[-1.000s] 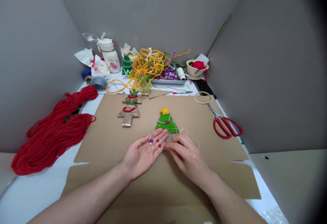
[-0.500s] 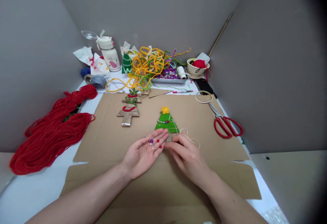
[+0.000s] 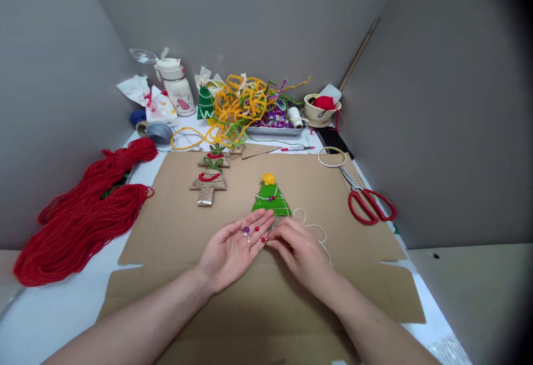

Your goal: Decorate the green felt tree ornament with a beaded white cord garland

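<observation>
My left hand (image 3: pixel 227 257) lies palm up with its fingers stretched out flat. On it rest a purple bead (image 3: pixel 246 230), a red bead (image 3: pixel 257 229) and a small clear bead (image 3: pixel 249 238). Close by, my right hand (image 3: pixel 300 248) pinches what looks like a thin needle, its fingertips at the left fingers. A second red bead (image 3: pixel 263 239) sits on the needle's tip. White cord (image 3: pixel 320 226) loops out behind the right hand. Just beyond both hands lies a green yarn-wrapped tree (image 3: pixel 272 201) with a yellow star on top; its trunk is partly hidden.
Brown cardboard (image 3: pixel 166 243) covers the work surface. Two twine-wrapped trees (image 3: pixel 207 187) lie left, red-handled scissors (image 3: pixel 366 201) right. Red yarn (image 3: pixel 87 221) fills the left edge. At the back are a bottle (image 3: pixel 177 90), orange yarn (image 3: pixel 244 101), a bead tray (image 3: pixel 275 130) and a bowl (image 3: pixel 320 111).
The red bead by the right fingertips has come onto the needle and shifted slightly toward the right hand. More of the white cord shows behind that hand. The left hand stays palm up.
</observation>
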{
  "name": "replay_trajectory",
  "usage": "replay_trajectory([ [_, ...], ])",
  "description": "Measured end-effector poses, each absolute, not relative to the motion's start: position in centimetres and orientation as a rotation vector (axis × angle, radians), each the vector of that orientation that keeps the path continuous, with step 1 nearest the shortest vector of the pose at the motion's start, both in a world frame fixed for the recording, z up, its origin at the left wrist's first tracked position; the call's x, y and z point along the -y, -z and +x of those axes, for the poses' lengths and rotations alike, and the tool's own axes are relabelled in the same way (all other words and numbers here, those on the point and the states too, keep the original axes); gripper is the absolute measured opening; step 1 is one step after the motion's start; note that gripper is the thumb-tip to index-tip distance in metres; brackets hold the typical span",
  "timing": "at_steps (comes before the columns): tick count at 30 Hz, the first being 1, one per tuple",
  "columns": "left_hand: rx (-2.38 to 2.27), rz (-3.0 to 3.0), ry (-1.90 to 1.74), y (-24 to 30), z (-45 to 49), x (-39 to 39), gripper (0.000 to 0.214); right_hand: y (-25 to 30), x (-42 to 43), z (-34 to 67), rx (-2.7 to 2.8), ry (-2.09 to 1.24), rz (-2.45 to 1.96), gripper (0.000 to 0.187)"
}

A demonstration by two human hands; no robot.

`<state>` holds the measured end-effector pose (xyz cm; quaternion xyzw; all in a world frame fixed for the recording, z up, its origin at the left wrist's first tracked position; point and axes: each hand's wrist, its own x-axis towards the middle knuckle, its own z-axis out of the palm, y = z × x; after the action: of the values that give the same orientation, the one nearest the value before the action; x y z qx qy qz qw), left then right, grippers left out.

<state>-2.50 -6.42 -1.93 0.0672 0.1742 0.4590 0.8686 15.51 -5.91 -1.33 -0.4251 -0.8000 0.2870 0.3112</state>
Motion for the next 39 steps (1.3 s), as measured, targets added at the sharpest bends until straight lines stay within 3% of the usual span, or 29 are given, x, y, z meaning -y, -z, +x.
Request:
replay_trajectory([
  [5, -0.329, 0.121, -0.944, 2.0, -2.4, 6.5, 0.045, 1.3, 6.1, 14.8, 1.818, -1.057, -1.191, 0.008],
  [9, -0.408, 0.183, -0.937, 1.8, -2.2, 6.8, 0.041, 1.0, 6.1, 14.7, 1.671, -1.101, -1.188, 0.008],
  [17, -0.656, 0.406, -1.003, 1.9, -1.6, 7.6, 0.008, 0.3, 6.7, 15.0, 1.586, -1.064, -1.130, 0.006],
  [24, -0.599, 0.312, -0.950, 2.3, -2.0, 7.3, 0.029, 0.3, 6.9, 14.9, 1.520, -1.186, -1.130, 0.007],
  [39, -0.555, 0.371, -0.988, 2.4, -2.0, 7.2, 0.009, 0.3, 7.1, 14.6, 1.651, -1.089, -1.224, 0.008],
])
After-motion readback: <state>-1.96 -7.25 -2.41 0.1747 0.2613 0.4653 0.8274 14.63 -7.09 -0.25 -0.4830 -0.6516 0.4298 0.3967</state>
